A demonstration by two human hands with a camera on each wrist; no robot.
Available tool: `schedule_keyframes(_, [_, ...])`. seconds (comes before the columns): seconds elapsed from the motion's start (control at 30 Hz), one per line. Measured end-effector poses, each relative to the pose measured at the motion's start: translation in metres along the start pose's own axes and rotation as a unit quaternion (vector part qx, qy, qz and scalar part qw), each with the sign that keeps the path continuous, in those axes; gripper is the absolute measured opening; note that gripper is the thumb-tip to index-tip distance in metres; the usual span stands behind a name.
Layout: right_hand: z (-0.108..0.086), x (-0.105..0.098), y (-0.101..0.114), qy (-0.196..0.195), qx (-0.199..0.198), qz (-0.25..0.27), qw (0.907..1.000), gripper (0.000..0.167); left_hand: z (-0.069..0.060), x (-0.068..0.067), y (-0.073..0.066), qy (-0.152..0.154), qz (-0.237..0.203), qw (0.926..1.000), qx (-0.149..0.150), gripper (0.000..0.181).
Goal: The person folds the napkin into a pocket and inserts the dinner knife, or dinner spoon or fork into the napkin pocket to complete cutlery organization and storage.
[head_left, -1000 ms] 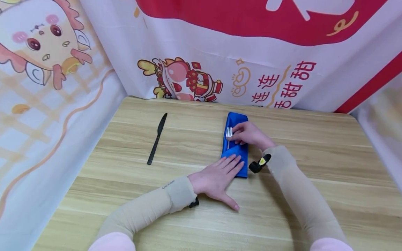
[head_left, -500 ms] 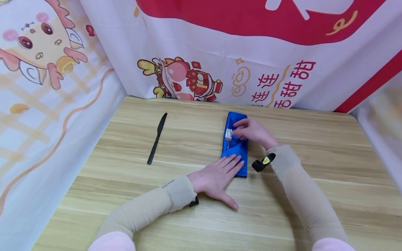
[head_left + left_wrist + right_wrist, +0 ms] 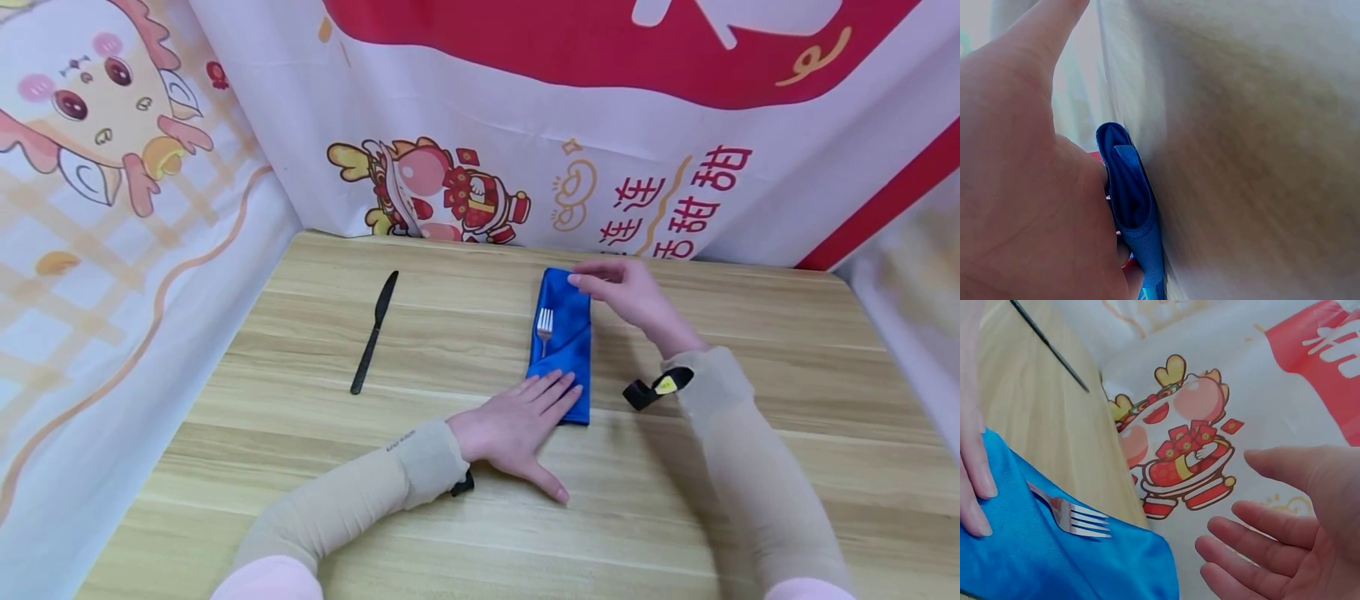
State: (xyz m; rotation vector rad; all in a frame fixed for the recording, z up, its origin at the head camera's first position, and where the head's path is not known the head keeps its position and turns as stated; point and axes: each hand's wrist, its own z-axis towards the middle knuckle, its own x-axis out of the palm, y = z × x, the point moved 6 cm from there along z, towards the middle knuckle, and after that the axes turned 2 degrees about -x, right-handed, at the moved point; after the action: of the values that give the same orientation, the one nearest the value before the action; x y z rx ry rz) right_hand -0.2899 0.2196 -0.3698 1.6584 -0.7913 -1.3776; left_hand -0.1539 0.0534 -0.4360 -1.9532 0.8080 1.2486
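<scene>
A folded blue napkin (image 3: 570, 300) lies lengthwise on the table. A metal fork (image 3: 545, 327) is tucked into its fold, tines and neck showing, the handle hidden under the cloth. My left hand (image 3: 517, 425) rests flat on the napkin's near end, fingers straight and thumb spread onto the wood. Just past the fork, my right hand (image 3: 630, 292) hovers by the napkin's far right corner. In the right wrist view that hand (image 3: 1279, 531) holds nothing, its fingers relaxed and apart from the cloth. The left wrist view shows the napkin's layered end (image 3: 1129, 187) beside the palm.
A black knife (image 3: 375, 332) lies on the wooden table (image 3: 450, 333) to the left, apart from the napkin. Printed cloth (image 3: 450, 100) hangs along the table's back edge, and another printed sheet (image 3: 135, 275) stands at the left.
My right hand has let go of the fork and moved away toward the napkin's far right corner. The fork stays in the fold. My left hand keeps its place.
</scene>
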Motion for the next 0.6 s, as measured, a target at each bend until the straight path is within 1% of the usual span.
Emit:
schedule_keyframes(0.17, [-0.011,-0.002,0.006,0.001,-0.023,-0.004,0.9997,0.058,0.000,0.000,0.000,0.000,-0.010,0.9999,0.001,0.130])
schedule_keyframes(0.27, [-0.019,0.000,0.006,0.010,-0.036,-0.016,0.9992,0.057,-0.001,-0.001,0.003,-0.010,-0.042,0.9990,0.003,0.129])
schedule_keyframes(0.33, [-0.026,0.002,0.005,0.017,-0.045,-0.028,0.9985,0.056,-0.003,-0.002,0.007,-0.021,-0.063,0.9978,0.002,0.128])
schedule_keyframes(0.4, [-0.033,0.004,0.004,0.024,-0.059,-0.042,0.9971,0.056,-0.005,-0.004,0.014,-0.037,-0.078,0.9963,-0.003,0.128])
schedule_keyframes(0.47, [-0.040,0.008,0.004,0.031,-0.076,-0.062,0.9947,0.054,-0.010,-0.007,0.024,-0.055,-0.081,0.9951,-0.015,0.128])
schedule_keyframes(0.53, [-0.049,0.013,0.003,0.046,-0.088,-0.092,0.9909,0.053,-0.017,-0.011,0.037,-0.074,-0.085,0.9931,-0.033,0.128])
schedule_keyframes(0.6, [-0.057,0.019,0.002,0.063,-0.102,-0.123,0.9851,0.053,-0.026,-0.016,0.051,-0.085,-0.101,0.9895,-0.059,0.127])
